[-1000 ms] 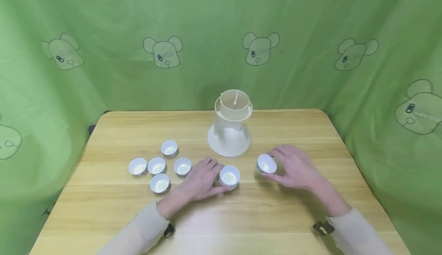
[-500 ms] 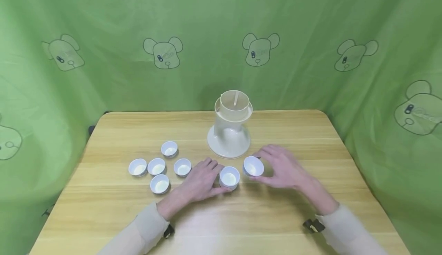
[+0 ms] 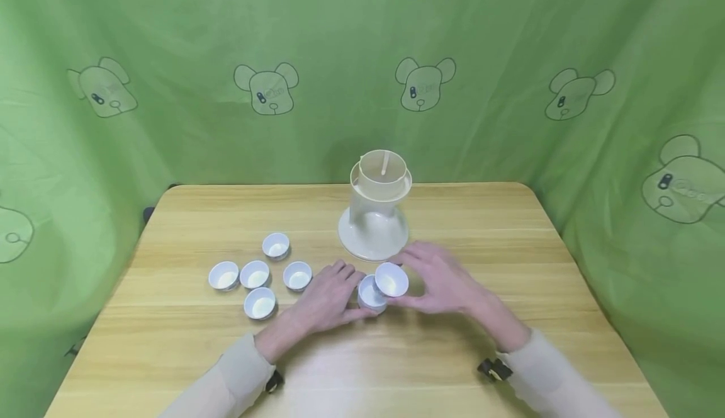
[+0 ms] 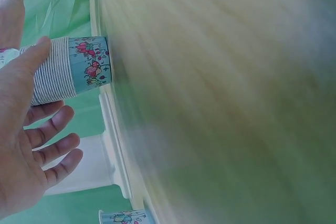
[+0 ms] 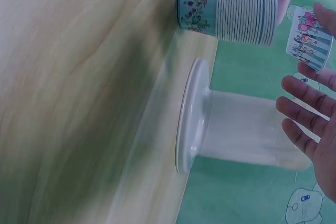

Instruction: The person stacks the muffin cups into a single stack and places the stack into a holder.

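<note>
A tall stack of nested paper cups [image 4: 55, 72], pale blue with printed flowers, stands upright on the table. My left hand [image 3: 325, 298] grips it between thumb and index finger near its upper end; the other fingers spread loosely in the left wrist view. Between thumb and index finger my right hand [image 3: 442, 282] pinches a single paper cup [image 5: 310, 39], striped blue and white with printed flowers. That cup is tilted, mouth up, and in the head view it overlaps the stack's top opening. The right wrist view shows it a little apart from the stack's upper rim.
Several single paper cups [image 3: 255, 274] stand mouth up on the wooden table [image 3: 453, 367], left of my left hand. Behind the stack is a white cylindrical stand [image 3: 374, 235] with a round base and a cup-shaped top. A green curtain [image 3: 351, 40] surrounds the table.
My right hand has carried its cup leftward, from the right of the stack to over its mouth. The left hand keeps its grip, and the loose cups stay put.
</note>
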Available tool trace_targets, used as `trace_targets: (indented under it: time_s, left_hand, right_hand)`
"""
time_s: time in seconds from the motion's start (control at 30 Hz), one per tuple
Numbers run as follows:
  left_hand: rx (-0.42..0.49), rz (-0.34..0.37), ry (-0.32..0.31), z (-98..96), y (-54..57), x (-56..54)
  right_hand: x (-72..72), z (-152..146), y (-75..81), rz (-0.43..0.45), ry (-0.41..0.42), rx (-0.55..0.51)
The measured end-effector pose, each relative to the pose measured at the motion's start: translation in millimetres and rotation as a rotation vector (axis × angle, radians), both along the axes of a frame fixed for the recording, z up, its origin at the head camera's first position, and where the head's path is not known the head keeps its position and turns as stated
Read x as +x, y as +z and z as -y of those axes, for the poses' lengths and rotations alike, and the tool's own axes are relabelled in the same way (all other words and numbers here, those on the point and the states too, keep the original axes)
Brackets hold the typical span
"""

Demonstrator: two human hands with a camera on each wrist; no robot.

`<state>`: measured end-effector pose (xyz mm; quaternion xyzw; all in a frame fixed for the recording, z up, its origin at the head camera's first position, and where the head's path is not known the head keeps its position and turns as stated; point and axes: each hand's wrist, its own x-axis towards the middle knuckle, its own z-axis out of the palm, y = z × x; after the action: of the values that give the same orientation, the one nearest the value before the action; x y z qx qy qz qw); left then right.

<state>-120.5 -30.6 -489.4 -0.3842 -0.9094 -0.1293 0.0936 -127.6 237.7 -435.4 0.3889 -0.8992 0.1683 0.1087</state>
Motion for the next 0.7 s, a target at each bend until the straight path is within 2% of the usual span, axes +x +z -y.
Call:
trace_targets:
  time_s: [0.3,0.7]
  left_hand:
    - [-0.015,0.015,0.008,0.2,-0.4,-0.3]
    - [-0.025,0.027,0.019,0.0,0.0,-0.5]
  right_hand:
    - [2.0,11.4,-9.2,-0.03,0.041,0.007]
    - [2.8,18.0,-16.5,-0.005,0.014,0.029]
